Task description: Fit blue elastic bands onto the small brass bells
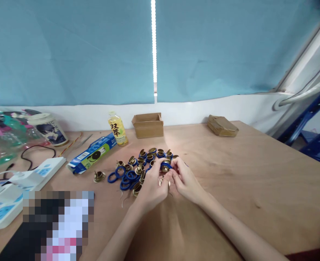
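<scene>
Between my two hands is a round brass-coloured metal piece (165,166) with a blue ring around it. My left hand (155,183) pinches it from the left, and my right hand (184,178) grips its right side with the fingertips. Behind and left of my hands lie several similar brass pieces (132,160), some with blue rings on them. Loose blue rings (125,183) are piled to the left of my left hand. One brass piece (99,176) rests apart, farther left.
A blue and green box (93,154), a yellow bottle (118,129) and an open cardboard box (148,125) stand behind the pile. A flat cardboard package (222,125) lies back right on the wooden table (258,181). A power strip (26,192) and cup (49,130) are left.
</scene>
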Tool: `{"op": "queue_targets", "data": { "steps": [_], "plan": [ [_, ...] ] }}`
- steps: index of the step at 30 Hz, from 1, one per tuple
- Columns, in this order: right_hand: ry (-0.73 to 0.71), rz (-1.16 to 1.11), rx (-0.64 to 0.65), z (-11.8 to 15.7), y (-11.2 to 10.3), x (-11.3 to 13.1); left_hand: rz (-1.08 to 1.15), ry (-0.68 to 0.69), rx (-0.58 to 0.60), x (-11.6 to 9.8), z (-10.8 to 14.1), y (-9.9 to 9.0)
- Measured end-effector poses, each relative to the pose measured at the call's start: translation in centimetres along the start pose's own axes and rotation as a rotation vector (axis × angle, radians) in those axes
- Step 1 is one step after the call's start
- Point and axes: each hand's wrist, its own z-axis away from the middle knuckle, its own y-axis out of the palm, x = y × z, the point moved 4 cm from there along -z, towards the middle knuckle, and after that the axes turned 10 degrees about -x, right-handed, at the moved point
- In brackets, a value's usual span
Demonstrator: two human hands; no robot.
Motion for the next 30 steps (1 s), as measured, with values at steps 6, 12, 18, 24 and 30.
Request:
{"op": "queue_targets", "data": {
  "steps": [6, 12, 18, 24, 30],
  "plan": [
    [-0.002, 0.018, 0.025, -0.1, -0.6, 0.9, 0.039, -0.042, 0.025, 0.5, -0.1, -0.2],
    [0.084, -0.076, 0.0, -0.7, -2.0, 1.1, -0.004, -0.026, 0.051, 0.3, -0.3, -0.4],
    [0.269, -0.205, -0.075, -1.0, -2.2, -0.6, 0.028, -0.049, 0.062, 0.7, 0.2, 0.3],
    [0.404, -0.341, -0.01, -1.0, -1.3, -1.7, 0.169, -0.065, 0.043, 1.1, 0.3, 0.6],
    [0.528, -0.522, 0.114, -0.7, -0.5, -1.7, 0.153, -0.092, -0.027, 1.2, -0.1, 0.1]
  ]
}}
